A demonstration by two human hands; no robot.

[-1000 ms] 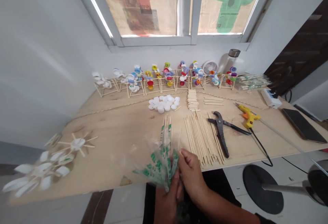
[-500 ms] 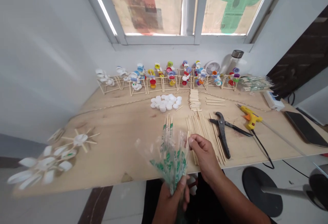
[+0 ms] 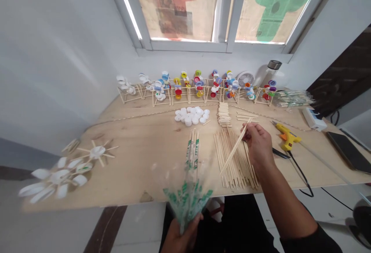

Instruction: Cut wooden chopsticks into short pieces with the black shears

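My left hand [image 3: 181, 235] is closed round a bunch of clear plastic wrappers with green print [image 3: 188, 201] below the near edge of the wooden board [image 3: 139, 156]. My right hand [image 3: 259, 145] pinches a pair of bare wooden chopsticks [image 3: 235, 146], holding them slanted over the pile of bare chopsticks [image 3: 233, 158] lying on the board. Two wrapped chopstick pairs [image 3: 193, 148] lie just left of the pile.
Black pliers, mostly behind my right hand, and a yellow glue gun [image 3: 285, 137] lie to the right. White bottle caps [image 3: 193, 116], short cut sticks [image 3: 223, 114] and a row of cap-and-stick models [image 3: 197, 87] sit further back. White wheel shapes [image 3: 62, 172] lie at the left.
My right hand drew a chopstick pair out of the wrappers and carried it right and forward over the pile. My left hand sank lower with the wrappers.
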